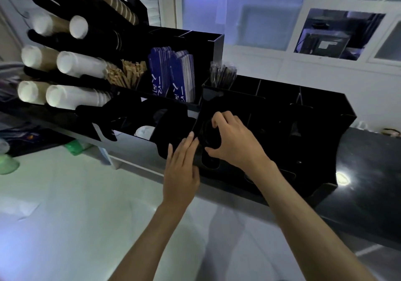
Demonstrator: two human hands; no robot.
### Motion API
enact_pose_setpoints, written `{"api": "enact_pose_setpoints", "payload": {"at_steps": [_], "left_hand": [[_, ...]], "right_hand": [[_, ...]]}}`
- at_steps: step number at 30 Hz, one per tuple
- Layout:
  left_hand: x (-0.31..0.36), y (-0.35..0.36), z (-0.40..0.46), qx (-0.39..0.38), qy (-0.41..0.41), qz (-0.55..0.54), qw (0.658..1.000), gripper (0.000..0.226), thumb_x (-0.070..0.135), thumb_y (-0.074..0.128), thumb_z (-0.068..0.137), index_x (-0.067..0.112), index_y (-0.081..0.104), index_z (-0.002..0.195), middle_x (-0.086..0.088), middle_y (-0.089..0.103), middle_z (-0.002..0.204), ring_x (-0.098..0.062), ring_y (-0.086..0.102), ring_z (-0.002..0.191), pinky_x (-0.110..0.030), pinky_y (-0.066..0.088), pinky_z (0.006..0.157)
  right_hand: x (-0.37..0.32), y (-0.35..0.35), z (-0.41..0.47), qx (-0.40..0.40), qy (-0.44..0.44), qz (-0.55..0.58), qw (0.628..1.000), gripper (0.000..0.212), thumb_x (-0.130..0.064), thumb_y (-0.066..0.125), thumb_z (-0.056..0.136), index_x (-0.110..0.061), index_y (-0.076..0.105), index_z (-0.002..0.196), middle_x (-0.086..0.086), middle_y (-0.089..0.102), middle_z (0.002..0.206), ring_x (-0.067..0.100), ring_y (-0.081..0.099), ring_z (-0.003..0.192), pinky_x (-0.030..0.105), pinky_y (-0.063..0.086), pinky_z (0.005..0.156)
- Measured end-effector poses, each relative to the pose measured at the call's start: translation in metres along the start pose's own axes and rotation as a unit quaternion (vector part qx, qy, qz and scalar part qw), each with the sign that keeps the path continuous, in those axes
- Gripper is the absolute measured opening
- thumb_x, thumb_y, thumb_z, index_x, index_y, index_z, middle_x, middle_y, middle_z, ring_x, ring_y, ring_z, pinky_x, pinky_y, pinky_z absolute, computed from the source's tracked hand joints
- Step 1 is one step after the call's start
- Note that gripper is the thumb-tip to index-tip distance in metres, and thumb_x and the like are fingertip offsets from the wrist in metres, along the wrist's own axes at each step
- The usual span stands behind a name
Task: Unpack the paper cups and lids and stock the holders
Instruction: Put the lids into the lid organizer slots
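Lids point(209, 136), black, gripped by the right hand point(233, 140), are entering the lid holder point(271, 116), which the flat left hand point(181, 168) steadies; they likely need pushing down next.

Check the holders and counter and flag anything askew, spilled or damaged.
Nothing stands out. The cup stacks lie seated in the rack, stir sticks and straws stand in their compartments. The right hand grips black lids at the lid holder; the left hand steadies them.
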State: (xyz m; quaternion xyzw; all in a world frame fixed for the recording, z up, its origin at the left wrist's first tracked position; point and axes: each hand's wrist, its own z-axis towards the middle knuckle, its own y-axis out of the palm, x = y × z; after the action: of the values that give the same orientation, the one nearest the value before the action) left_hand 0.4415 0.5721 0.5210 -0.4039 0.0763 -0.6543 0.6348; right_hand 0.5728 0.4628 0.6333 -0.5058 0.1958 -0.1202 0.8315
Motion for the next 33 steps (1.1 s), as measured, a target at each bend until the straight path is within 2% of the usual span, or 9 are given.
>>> {"api": "enact_pose_setpoints", "payload": {"at_steps": [4, 13, 15, 18, 22, 25, 28, 30, 33], "left_hand": [[0.000, 0.003, -0.001, 0.011, -0.001, -0.009, 1.000, 0.078, -0.014, 0.057, 0.085, 0.009, 0.040, 0.158, -0.002, 0.031, 0.169, -0.019, 0.029, 0.156, -0.054, 0.015, 0.130], [0.000, 0.003, 0.000, 0.013, -0.001, -0.004, 1.000, 0.078, -0.015, 0.058, 0.085, 0.009, 0.041, 0.157, -0.002, 0.033, 0.168, -0.019, 0.030, 0.156, -0.055, 0.020, 0.128], [0.000, 0.002, 0.000, 0.009, -0.002, -0.002, 1.000, 0.078, -0.014, 0.058, 0.086, 0.009, 0.041, 0.158, -0.001, 0.032, 0.169, -0.018, 0.030, 0.156, -0.055, 0.019, 0.129], [0.002, 0.001, -0.001, -0.001, -0.008, 0.000, 1.000, 0.079, -0.013, 0.060, 0.086, 0.011, 0.040, 0.158, 0.000, 0.030, 0.170, -0.017, 0.027, 0.157, -0.055, 0.019, 0.129], [0.005, -0.002, -0.001, -0.022, -0.025, 0.007, 0.999, 0.082, -0.010, 0.061, 0.087, 0.014, 0.035, 0.161, 0.003, 0.024, 0.172, -0.015, 0.020, 0.159, -0.052, 0.017, 0.130], [0.008, -0.006, -0.003, -0.048, -0.038, 0.005, 0.998, 0.082, -0.006, 0.062, 0.090, 0.018, 0.030, 0.163, 0.006, 0.018, 0.173, -0.013, 0.016, 0.160, -0.050, 0.021, 0.129], [0.010, -0.011, -0.002, -0.075, -0.043, 0.015, 0.996, 0.083, 0.001, 0.061, 0.093, 0.020, 0.024, 0.165, 0.006, 0.013, 0.174, -0.016, 0.015, 0.160, -0.051, 0.028, 0.126], [0.012, -0.018, -0.003, -0.102, -0.037, 0.045, 0.993, 0.086, 0.005, 0.061, 0.094, 0.021, 0.018, 0.167, 0.003, 0.009, 0.175, -0.022, 0.015, 0.160, -0.051, 0.031, 0.125], [0.019, -0.034, -0.013, -0.147, -0.014, 0.124, 0.981, 0.088, 0.013, 0.062, 0.097, 0.025, 0.011, 0.167, -0.002, 0.008, 0.175, -0.029, 0.012, 0.161, -0.052, 0.027, 0.126]], "right_hand": [[0.005, 0.007, 0.000, -0.057, 0.016, -0.073, 0.996, 0.070, -0.045, 0.086, 0.075, -0.017, 0.045, 0.123, 0.006, 0.052, 0.122, 0.026, 0.054, 0.107, 0.034, 0.051, 0.079], [0.001, 0.032, -0.007, -0.107, 0.018, -0.201, 0.974, 0.075, -0.048, 0.079, 0.080, -0.021, 0.041, 0.138, 0.007, 0.053, 0.136, 0.029, 0.056, 0.120, 0.045, 0.036, 0.111], [-0.002, 0.031, -0.010, -0.107, 0.028, -0.205, 0.972, 0.074, -0.044, 0.080, 0.081, -0.020, 0.041, 0.139, 0.007, 0.057, 0.129, 0.027, 0.061, 0.118, 0.050, 0.022, 0.125], [-0.011, 0.034, -0.018, -0.081, 0.051, -0.240, 0.966, 0.060, -0.042, 0.077, 0.083, -0.017, 0.049, 0.130, 0.006, 0.064, 0.117, 0.026, 0.061, 0.119, 0.061, 0.003, 0.128], [-0.016, 0.042, -0.030, -0.043, 0.092, -0.257, 0.961, 0.030, -0.037, 0.078, 0.085, -0.018, 0.064, 0.104, 0.004, 0.062, 0.103, 0.024, 0.063, 0.099, 0.066, 0.012, 0.126], [-0.015, 0.041, -0.038, -0.035, 0.106, -0.249, 0.962, 0.040, -0.040, 0.081, 0.083, -0.020, 0.062, 0.113, 0.001, 0.065, 0.097, 0.023, 0.068, 0.087, 0.071, 0.016, 0.122], [-0.018, 0.034, -0.042, -0.056, 0.097, -0.218, 0.970, 0.048, -0.043, 0.075, 0.089, -0.023, 0.054, 0.128, 0.001, 0.068, 0.109, 0.026, 0.066, 0.109, 0.074, 0.010, 0.122], [-0.020, 0.028, -0.047, -0.059, 0.097, -0.194, 0.974, 0.049, -0.041, 0.070, 0.093, -0.024, 0.053, 0.137, 0.003, 0.065, 0.128, 0.029, 0.054, 0.133, 0.075, 0.008, 0.121], [-0.028, 0.015, -0.070, -0.005, 0.106, -0.140, 0.984, 0.046, -0.036, 0.071, 0.093, -0.023, 0.060, 0.136, 0.008, 0.057, 0.146, 0.032, 0.038, 0.149, 0.076, 0.016, 0.119]]}}
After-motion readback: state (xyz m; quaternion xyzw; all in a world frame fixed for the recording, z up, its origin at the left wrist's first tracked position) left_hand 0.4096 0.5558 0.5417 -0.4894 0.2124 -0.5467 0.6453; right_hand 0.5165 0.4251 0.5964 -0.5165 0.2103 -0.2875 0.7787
